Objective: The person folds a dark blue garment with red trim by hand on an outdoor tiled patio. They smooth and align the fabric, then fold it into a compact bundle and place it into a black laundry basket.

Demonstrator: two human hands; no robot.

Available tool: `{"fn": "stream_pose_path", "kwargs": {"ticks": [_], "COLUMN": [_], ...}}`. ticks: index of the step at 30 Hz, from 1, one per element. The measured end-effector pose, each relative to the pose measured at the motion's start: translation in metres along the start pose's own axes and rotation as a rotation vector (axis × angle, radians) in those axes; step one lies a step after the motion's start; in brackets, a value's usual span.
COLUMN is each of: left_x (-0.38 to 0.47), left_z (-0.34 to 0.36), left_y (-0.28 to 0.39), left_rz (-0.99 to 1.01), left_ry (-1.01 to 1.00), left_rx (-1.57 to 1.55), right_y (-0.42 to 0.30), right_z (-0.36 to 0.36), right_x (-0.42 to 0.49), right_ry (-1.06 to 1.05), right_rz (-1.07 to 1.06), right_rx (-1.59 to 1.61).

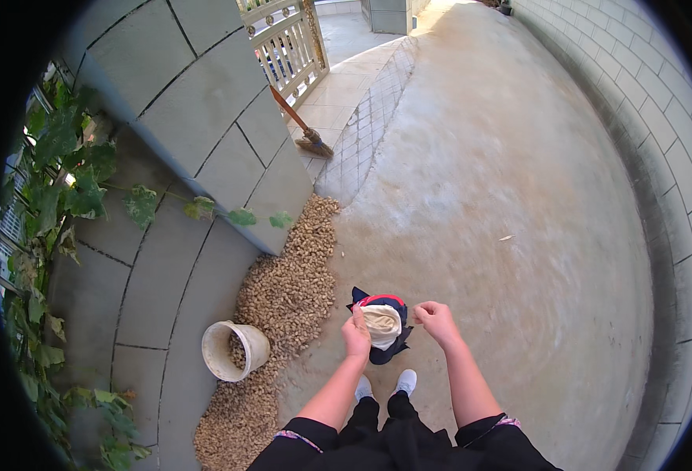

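My left hand (356, 333) grips the left edge of a cloth bag (383, 322), dark blue and red outside with a cream lining that shows at its mouth. To the right of the bag, my right hand (435, 321) is raised with its fingers curled; whether something thin is between them cannot be told. A long heap of what look like unshelled peanuts (299, 282) lies to the left along the wall's foot. On that heap a white plastic bucket (258, 348) rests tipped on its side, some of the peanuts showing inside.
A tiled wall corner (228, 147) juts in at the left, with leafy vines (81, 188) beside it. Beyond it a short broom (310, 138) leans near a metal gate (293, 53). A block wall (664, 135) bounds the concrete ground (499, 176) on the right.
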State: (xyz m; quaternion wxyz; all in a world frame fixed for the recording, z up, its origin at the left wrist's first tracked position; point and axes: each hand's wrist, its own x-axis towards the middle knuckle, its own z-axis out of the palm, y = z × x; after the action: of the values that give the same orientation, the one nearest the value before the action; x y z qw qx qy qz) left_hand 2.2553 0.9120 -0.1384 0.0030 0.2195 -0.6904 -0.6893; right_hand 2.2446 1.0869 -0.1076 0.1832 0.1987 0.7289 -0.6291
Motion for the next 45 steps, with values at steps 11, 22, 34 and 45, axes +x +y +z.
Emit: {"fn": "stream_pose_path", "kwargs": {"ticks": [11,22,34,45], "left_x": [-0.005,0.003,0.007,-0.006], "left_z": [-0.009,-0.031,-0.039,-0.054], "left_y": [0.018,0.032,0.05,0.059], "left_rz": [0.355,-0.143,-0.141,-0.048], "left_ry": [-0.264,-0.533,-0.568,-0.673], "left_rx": [0.077,-0.155,-0.059,-0.078], "right_y": [0.021,-0.041,-0.049,-0.046], "right_z": [0.042,-0.025,-0.021,0.001], "right_x": [-0.011,-0.006,-0.022,-0.018], "right_ry": [-0.129,0.029,-0.237,-0.213], "right_rz": [0.194,-0.047,0.266,0.091], "right_rx": [0.969,0.238,0.109,0.307]}}
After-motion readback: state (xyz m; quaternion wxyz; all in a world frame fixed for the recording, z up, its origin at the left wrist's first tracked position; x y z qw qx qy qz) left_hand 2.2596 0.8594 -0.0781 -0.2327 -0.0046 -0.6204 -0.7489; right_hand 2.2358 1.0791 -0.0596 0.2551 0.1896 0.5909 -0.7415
